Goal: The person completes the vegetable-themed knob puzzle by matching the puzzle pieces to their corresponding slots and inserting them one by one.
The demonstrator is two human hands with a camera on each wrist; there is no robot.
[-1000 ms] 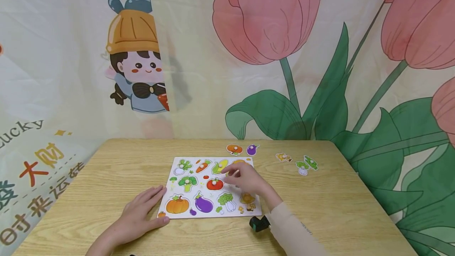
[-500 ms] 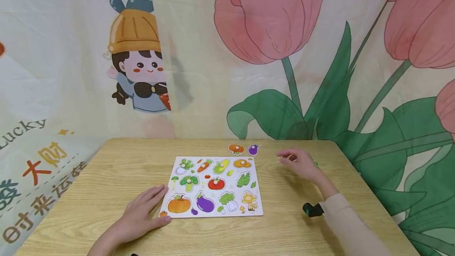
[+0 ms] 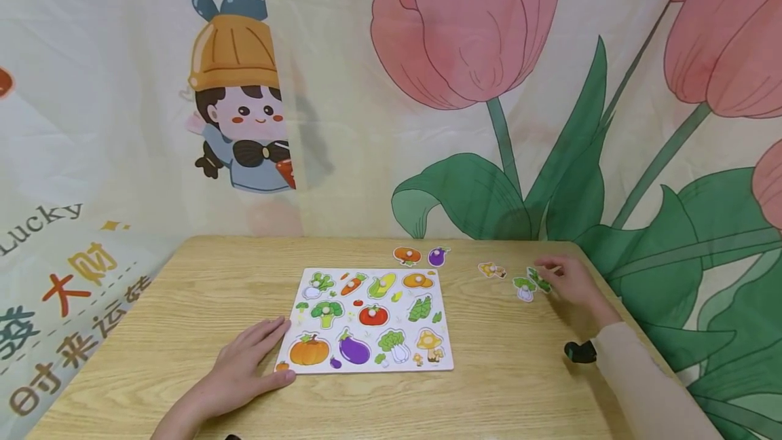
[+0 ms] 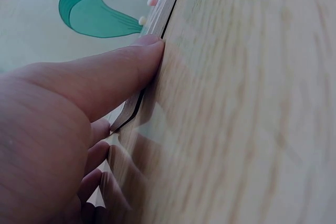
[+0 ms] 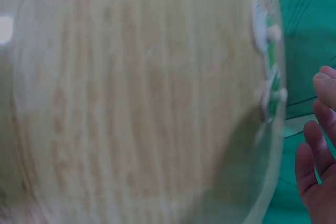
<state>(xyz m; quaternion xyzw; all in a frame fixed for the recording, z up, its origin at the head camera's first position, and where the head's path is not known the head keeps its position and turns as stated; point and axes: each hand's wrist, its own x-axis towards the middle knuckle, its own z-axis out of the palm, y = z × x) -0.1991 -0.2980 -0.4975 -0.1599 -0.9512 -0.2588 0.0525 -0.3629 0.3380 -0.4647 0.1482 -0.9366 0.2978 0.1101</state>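
A white puzzle board [image 3: 381, 331] printed with vegetables lies on the table. Radish, carrot, corn, broccoli and tomato spots on it bear knobbed pieces. My left hand [image 3: 244, 362] rests flat at its left edge, and the thumb [image 4: 123, 64] touches the front corner in the left wrist view. Farther right, my right hand [image 3: 574, 284] hovers beside a green leafy knobbed piece [image 3: 539, 281], fingers loosely bent and nothing visibly held. That piece lies against a bok choy piece [image 3: 523, 290]. In the right wrist view the fingers [image 5: 315, 145] stand apart from the pieces.
A mushroom piece [image 3: 491, 269] lies left of the bok choy piece. Behind the board are a pumpkin piece [image 3: 406, 256] and an eggplant piece [image 3: 438, 257]. A printed curtain [image 3: 342, 155] hangs behind the wooden table [image 3: 201, 290].
My right hand has moved from above the board, rightward past the mushroom piece, to beside the green leafy piece. The left hand stays at the board's edge.
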